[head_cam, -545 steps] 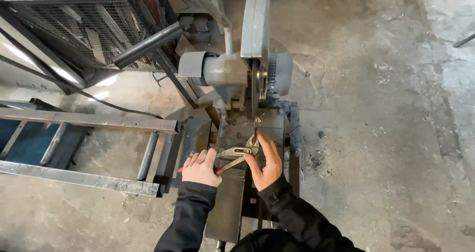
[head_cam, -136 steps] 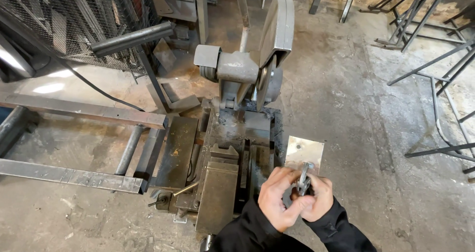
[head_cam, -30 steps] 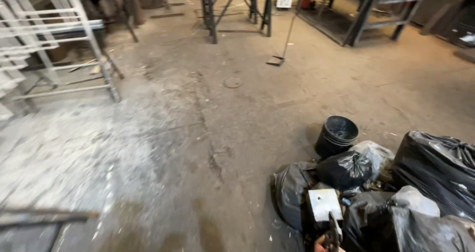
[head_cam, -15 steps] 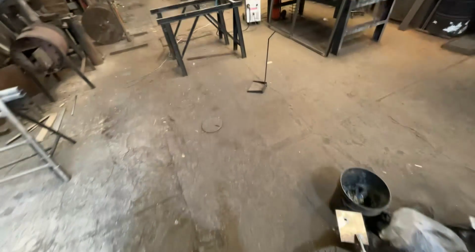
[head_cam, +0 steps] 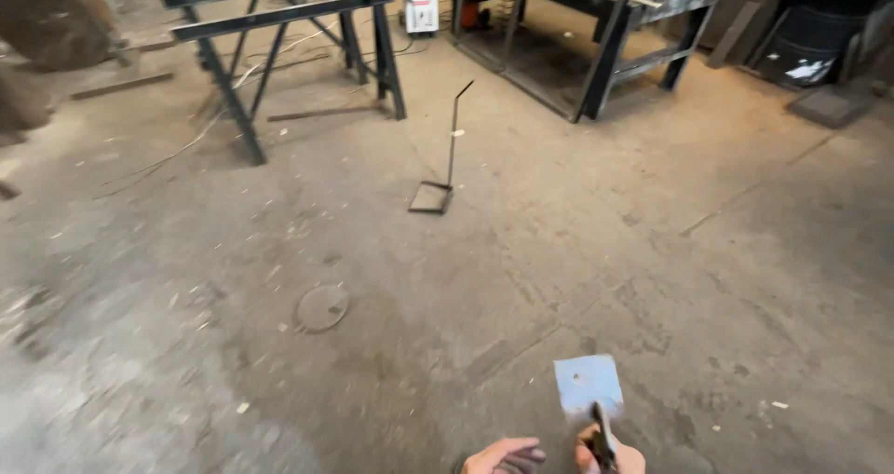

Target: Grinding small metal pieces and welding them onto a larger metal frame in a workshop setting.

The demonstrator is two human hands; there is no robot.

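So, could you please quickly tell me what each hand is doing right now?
Left hand: empty, fingers curled loosely, touching nothing visible.
Right hand: closed on dark pliers that clamp a small square metal plate.

Very little of the person shows, only two bare hands cut off by the bottom edge of the head view. The left hand [head_cam: 501,456] appears as a rounded shape with the fingers [head_cam: 523,454] curled and darkened with grime at the tips. The right hand [head_cam: 610,457] shows as a small knuckled patch, also smudged dark. No glove, ring or watch can be seen on either. Wrists and sleeves lie outside the frame, so clothing cannot be told.
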